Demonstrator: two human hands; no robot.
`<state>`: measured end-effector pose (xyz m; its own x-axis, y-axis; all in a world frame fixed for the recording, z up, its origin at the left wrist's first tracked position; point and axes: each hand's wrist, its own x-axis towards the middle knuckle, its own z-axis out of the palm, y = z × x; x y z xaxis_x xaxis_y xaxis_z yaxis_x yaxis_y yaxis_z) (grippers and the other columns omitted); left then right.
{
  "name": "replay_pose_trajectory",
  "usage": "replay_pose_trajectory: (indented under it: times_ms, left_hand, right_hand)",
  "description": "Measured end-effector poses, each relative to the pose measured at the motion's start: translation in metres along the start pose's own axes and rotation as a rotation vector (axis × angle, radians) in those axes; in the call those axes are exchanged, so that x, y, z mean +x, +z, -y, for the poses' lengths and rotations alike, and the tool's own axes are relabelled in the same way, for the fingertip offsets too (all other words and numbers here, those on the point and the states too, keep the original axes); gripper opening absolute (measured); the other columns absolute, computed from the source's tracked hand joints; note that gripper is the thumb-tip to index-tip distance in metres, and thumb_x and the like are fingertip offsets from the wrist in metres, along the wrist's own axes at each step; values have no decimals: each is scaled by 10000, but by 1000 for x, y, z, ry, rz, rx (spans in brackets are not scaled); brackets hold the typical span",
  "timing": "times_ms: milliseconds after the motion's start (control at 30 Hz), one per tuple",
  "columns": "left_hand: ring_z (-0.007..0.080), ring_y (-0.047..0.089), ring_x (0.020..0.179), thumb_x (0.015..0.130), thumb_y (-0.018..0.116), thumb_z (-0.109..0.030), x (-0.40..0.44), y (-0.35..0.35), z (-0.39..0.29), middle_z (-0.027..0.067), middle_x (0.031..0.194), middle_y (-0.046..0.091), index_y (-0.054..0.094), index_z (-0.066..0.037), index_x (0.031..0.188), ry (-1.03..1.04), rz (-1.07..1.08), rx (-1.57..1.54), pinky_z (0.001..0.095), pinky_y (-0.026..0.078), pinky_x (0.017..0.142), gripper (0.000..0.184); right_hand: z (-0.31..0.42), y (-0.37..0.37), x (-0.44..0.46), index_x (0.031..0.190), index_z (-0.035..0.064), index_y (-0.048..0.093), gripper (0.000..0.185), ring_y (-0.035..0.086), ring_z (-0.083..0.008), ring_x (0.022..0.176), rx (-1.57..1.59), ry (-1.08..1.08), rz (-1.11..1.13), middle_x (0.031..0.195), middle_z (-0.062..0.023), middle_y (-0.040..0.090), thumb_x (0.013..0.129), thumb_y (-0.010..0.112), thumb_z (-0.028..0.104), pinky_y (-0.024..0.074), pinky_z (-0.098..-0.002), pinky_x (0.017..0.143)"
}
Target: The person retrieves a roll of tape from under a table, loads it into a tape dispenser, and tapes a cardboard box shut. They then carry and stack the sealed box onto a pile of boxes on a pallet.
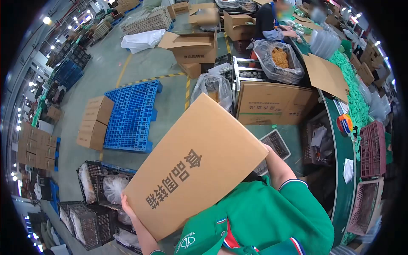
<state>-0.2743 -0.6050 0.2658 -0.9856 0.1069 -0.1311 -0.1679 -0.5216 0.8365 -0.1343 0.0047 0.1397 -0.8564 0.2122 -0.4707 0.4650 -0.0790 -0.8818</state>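
A large brown cardboard box [204,161] with black printed characters is held tilted in front of my green shirt. My left hand [127,206] presses against its lower left side, fingers mostly hidden behind the carton. At the opposite end, my right hand [269,154] grips near the right corner, with most of its fingers out of sight. The top face that I see is flat and closed.
Ahead on the left lies a blue plastic pallet [131,114] beside two stacked cartons [94,123]. Black crates [87,223] with bagged contents stand at lower left. To my right runs a green-topped workbench [346,187]. A co-worker [270,25] works farther along it.
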Motion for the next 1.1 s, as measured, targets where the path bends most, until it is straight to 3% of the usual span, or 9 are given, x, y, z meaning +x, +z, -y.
replay_pose_trajectory:
  times_ms: [67,367,467,500,667,733,833,967,1100]
  left_hand:
    - [252,568,977,854,422,-211,7,-25,15,126,1069,550,428,-47,1153,30,34,-1,372,477,837,341]
    - [232,553,1004,850,459,-193,71,-36,1,98,1090,552,466,-44,1134,53,-45,119,357,464,857,320]
    - [210,536,1025,850,457,-187,85,9,-24,87,1094,554,478,-42,1146,113,-29,68,336,430,892,330]
    - [202,532,1027,851,455,-191,100,-16,16,82,1093,554,481,-40,1148,164,-64,92,328,417,900,333]
    - [173,510,1041,855,450,-211,131,-12,-24,60,1096,552,495,-32,1153,268,-186,289,296,369,924,350]
    - [178,509,1045,861,441,-223,136,-15,2,64,1097,552,491,-30,1157,264,-223,297,300,377,919,358]
    - [177,508,1048,868,433,-225,154,-21,-17,71,1103,552,486,-35,1158,270,-193,262,299,382,916,351]
    - [165,516,1032,871,431,-231,195,-66,17,67,1082,562,498,-36,1131,257,-337,191,293,391,901,332]
    - [156,527,1006,871,428,-236,255,-77,-23,64,1052,571,505,-42,1097,222,-302,271,295,403,888,308]
  right_hand:
    - [66,35,-29,1159,4,548,479,611,-165,921,175,170,-74,1087,-99,622,943,374,395,486,-305,808]
    - [92,41,76,1141,3,566,480,616,-158,881,366,231,-48,1067,-88,633,942,381,399,485,-296,804]
    - [124,32,129,1151,23,564,436,607,-150,906,355,285,64,1065,-74,634,944,389,364,473,-292,824]
    - [116,22,155,1158,31,562,425,605,-148,911,295,245,97,1062,-73,634,943,391,355,468,-294,833]
    - [185,38,207,1180,63,552,383,606,-149,914,373,154,192,1047,-71,638,939,402,321,455,-313,858]
    - [183,28,238,1157,42,562,411,612,-163,898,66,51,220,1046,-80,638,942,386,345,463,-319,846]
    - [225,56,274,1127,23,575,455,612,-167,888,22,141,245,1061,-84,635,939,382,391,472,-326,821]
    - [194,68,391,1131,29,575,453,610,-169,900,166,196,313,1079,-80,630,940,382,391,468,-328,831]
    - [259,100,404,1149,27,566,452,596,-168,940,104,199,286,1122,-78,612,944,375,381,448,-317,871]
